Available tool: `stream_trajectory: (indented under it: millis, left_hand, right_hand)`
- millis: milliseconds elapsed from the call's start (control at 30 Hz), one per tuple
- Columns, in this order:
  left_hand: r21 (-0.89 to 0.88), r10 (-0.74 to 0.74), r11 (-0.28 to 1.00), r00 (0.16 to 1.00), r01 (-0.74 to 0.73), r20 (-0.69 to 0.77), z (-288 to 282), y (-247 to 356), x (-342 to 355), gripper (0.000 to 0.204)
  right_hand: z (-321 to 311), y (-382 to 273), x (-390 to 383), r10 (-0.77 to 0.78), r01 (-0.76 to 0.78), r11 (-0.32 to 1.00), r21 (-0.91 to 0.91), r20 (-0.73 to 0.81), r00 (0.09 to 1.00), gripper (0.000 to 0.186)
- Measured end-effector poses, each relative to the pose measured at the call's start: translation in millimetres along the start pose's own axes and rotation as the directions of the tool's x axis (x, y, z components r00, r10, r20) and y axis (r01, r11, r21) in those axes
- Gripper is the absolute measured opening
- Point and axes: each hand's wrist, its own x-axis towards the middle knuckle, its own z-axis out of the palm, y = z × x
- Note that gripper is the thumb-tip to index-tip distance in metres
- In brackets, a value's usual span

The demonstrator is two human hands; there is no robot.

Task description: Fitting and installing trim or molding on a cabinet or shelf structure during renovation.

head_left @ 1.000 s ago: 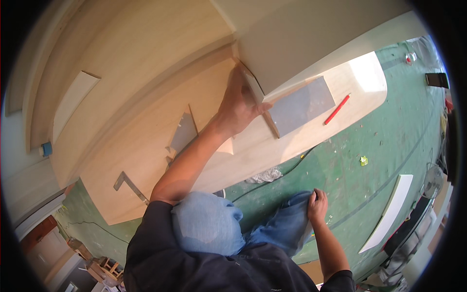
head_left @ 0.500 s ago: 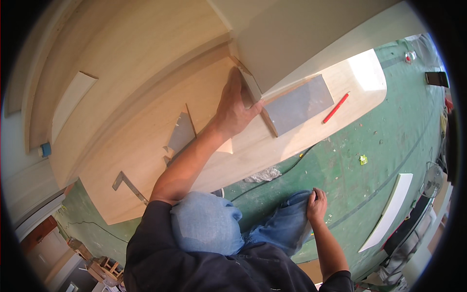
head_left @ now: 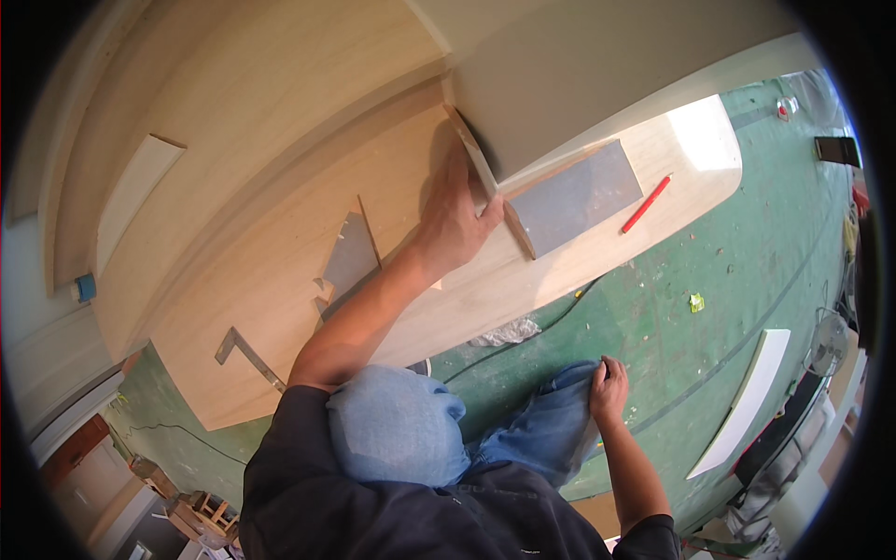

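Nearest to me, my right hand [head_left: 609, 385] rests on my knee, fingers curled against the blue jeans [head_left: 523, 434]; its grip is closed on the cloth and holds no tool. The green floor [head_left: 653, 317] spreads under my legs, with a crumpled bit of clear plastic [head_left: 504, 332] lying just beside the near edge of the wooden panel [head_left: 280, 280].

Further out, my left arm reaches across that panel. My left hand [head_left: 455, 219] lies flat and spread on the wood, thumb out toward the thin wooden strip [head_left: 485, 177], which stands on edge and runs from the panel's far side toward its near edge. The grip is wide, pressing rather than clasping; the thumb touches the strip.

Just beyond the strip, a grey rectangular sheet [head_left: 577, 194] lies flat near the panel's right end, and a red pencil [head_left: 646, 203] rests beside it. A metal square [head_left: 247, 355] sits at the panel's near left corner. At the far edge, a pale board [head_left: 607, 65] overhangs the strip.
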Motion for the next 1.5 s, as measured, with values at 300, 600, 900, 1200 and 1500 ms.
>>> stream_trajectory:
  millis: [300,600,900,1200,1500]
  left_hand:
    - [-0.022,-0.030,0.999,0.999,0.030,0.024,2,5,-1,0.085]
    - [0.276,-0.009,0.961,0.996,0.032,-0.084,-19,16,-2,0.088]
    - [0.226,-0.131,0.963,0.989,0.145,-0.075,-40,21,-69,0.089]
    - [0.278,-0.109,0.953,0.993,0.118,-0.049,-144,42,-145,0.073]
    - [0.807,-0.227,0.564,0.907,-0.175,0.355,-155,38,-174,0.082]
  right_hand:
    - [-1,3,2,0.008,-0.008,1.000,0.012,0.002,1.000,0.032]
    - [0,-6,1,-0.022,0.022,1.000,0.006,-0.010,1.000,0.032]
    - [-8,15,-13,0.011,-0.012,1.000,-0.014,-0.090,0.996,0.032]
    - [11,27,-4,0.345,-0.178,0.830,0.529,-0.235,0.909,0.036]
    - [65,231,-119,0.489,-0.462,0.870,0.174,-0.423,0.763,0.045]
